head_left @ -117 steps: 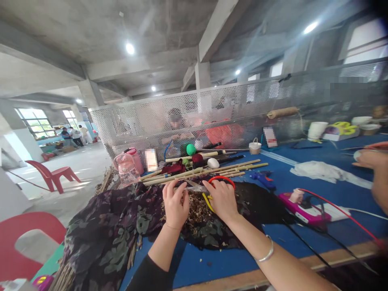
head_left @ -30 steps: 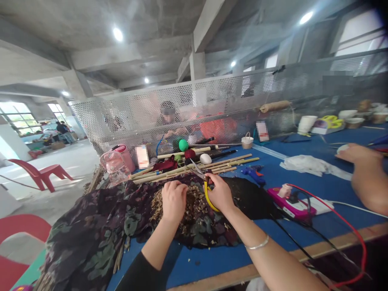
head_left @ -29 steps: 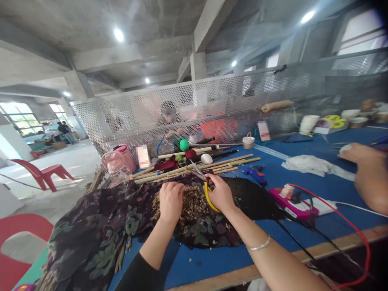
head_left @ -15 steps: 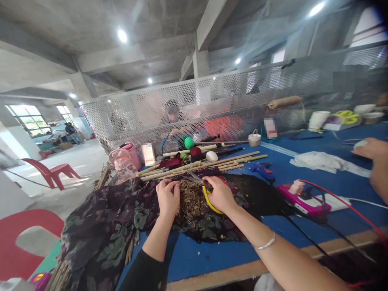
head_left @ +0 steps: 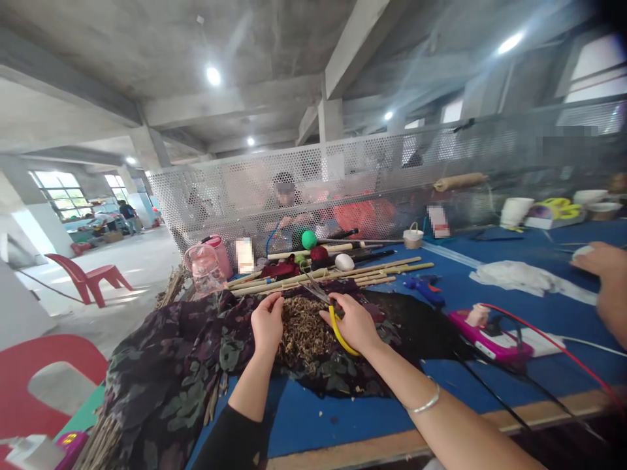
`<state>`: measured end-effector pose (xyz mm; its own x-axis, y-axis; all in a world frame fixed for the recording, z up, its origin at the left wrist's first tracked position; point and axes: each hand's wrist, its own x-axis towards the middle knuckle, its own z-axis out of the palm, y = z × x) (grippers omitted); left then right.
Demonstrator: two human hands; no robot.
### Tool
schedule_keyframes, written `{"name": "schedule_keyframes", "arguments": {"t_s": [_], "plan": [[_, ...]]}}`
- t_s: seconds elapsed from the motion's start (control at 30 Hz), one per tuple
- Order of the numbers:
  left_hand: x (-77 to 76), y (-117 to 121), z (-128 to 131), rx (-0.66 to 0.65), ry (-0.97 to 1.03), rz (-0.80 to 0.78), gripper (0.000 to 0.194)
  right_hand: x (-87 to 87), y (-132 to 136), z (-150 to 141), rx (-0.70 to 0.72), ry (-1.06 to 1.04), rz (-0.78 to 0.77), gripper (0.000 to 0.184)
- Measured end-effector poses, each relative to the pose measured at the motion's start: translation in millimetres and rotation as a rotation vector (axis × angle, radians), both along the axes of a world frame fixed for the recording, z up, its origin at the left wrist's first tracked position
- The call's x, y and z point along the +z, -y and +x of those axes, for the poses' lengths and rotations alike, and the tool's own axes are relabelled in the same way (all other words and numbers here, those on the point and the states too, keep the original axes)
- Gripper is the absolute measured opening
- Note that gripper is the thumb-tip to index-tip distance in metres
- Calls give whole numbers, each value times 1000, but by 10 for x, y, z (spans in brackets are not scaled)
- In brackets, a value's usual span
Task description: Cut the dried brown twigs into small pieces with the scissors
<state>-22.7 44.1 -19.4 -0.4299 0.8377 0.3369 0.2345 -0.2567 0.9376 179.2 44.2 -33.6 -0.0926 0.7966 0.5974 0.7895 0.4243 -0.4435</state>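
Observation:
My right hand (head_left: 353, 323) holds scissors (head_left: 337, 326) with yellow handles. Their metal blades point up and away, above a heap of small brown dried bits (head_left: 306, 333). On the heap's left side is my left hand (head_left: 267, 323), thumb and fingers pinched together; whatever they hold, if anything, is too small to make out. The heap lies on a dark flower-patterned cloth (head_left: 181, 365) spread over the blue table (head_left: 304, 418). Just beyond the hands lie several thin bamboo sticks (head_left: 382, 270).
Behind the sticks are a green ball (head_left: 309, 239), a white ball (head_left: 344, 262) and a pink jug (head_left: 203, 266). To the right are a blue glue gun (head_left: 424, 287), a magenta power strip (head_left: 490, 333) with cords, and another person's hand (head_left: 605, 267). A perforated metal screen (head_left: 235, 196) stands behind.
My left hand has shifted slightly left and lower. The scissors' blades have turned to point more steeply away from me. The whole view has shifted a little.

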Motion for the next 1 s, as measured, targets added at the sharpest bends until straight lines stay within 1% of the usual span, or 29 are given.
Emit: {"name": "schedule_keyframes", "arguments": {"t_s": [0.07, 0.2, 0.27, 0.33, 0.43, 0.6, 0.83, 0.9, 1.0], "plan": [[2, -10, 23, -41, 154, 1, 29, -2, -2, 2, 5, -1, 1, 35], [51, 36, 123, -180, 475, 4, 36, 7, 11, -10, 42, -17, -26, 37], [74, 76, 184, -256, 593, -21, 41, 15, 27, -24, 73, -15, -40, 38], [84, 111, 239, -315, 663, -49, 44, 23, 45, -45, 111, -2, -37, 39], [77, 143, 297, -375, 694, -68, 44, 34, 71, -85, 159, 35, -17, 40], [41, 168, 348, -448, 705, -62, 42, 47, 100, -134, 193, 65, -3, 41], [21, 181, 415, -452, 663, -72, 41, 72, 121, -133, 188, 68, 2, 37], [20, 178, 425, -445, 640, -57, 39, 77, 129, -132, 166, 99, -2, 34], [14, 172, 433, -421, 597, -21, 39, 86, 144, -126, 124, 155, -4, 36]]}}
